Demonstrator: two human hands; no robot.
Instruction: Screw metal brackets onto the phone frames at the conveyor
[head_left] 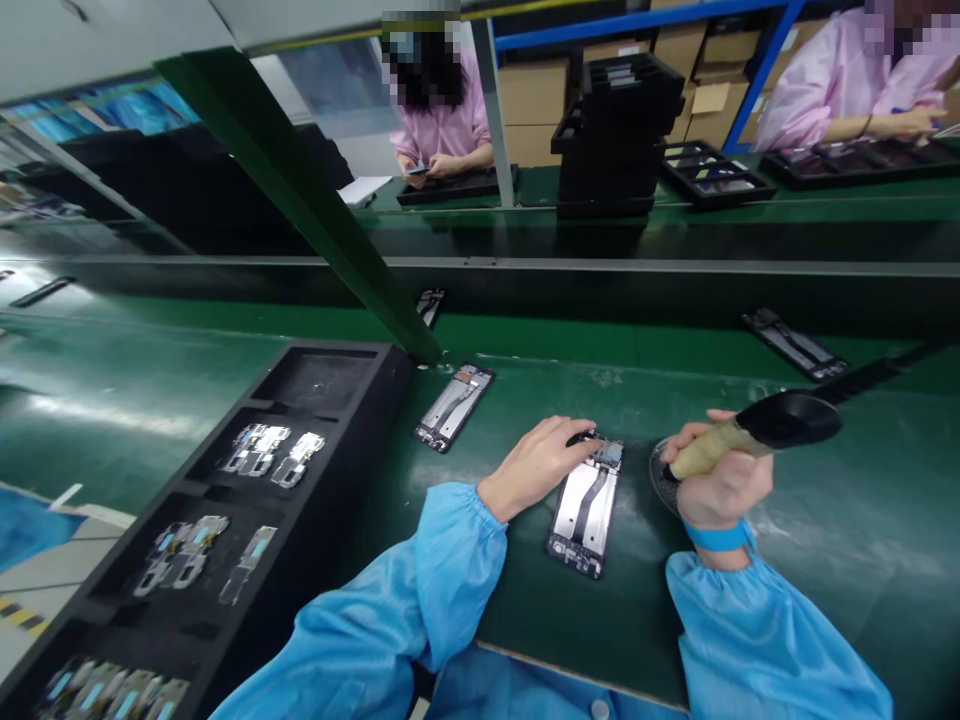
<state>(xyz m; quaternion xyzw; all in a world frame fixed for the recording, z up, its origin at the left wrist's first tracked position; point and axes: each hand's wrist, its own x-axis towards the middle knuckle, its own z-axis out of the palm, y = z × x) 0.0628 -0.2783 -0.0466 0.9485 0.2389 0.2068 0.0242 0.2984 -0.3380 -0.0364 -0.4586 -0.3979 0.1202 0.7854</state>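
Observation:
An opened phone [587,505] lies on the green bench in front of me, its silver inside and black ribbon cable facing up. My left hand [541,455] has its fingers closed over the phone's upper left end, partly covering it. To the right, my right hand [724,480] is wrapped around an electric screwdriver [709,452] with a tan-wrapped grip and black rear end. The tool's cord runs off to the right. Its front end points down at a small round dish [660,475], and the tip is hidden.
A black compartment tray [300,530] with several metal phone parts stands on the left. More opened phones lie nearby: one [454,407] beside the tray, another [795,343] at the back right. A green post [300,200] slants down behind the tray. Two people in pink work across the bench.

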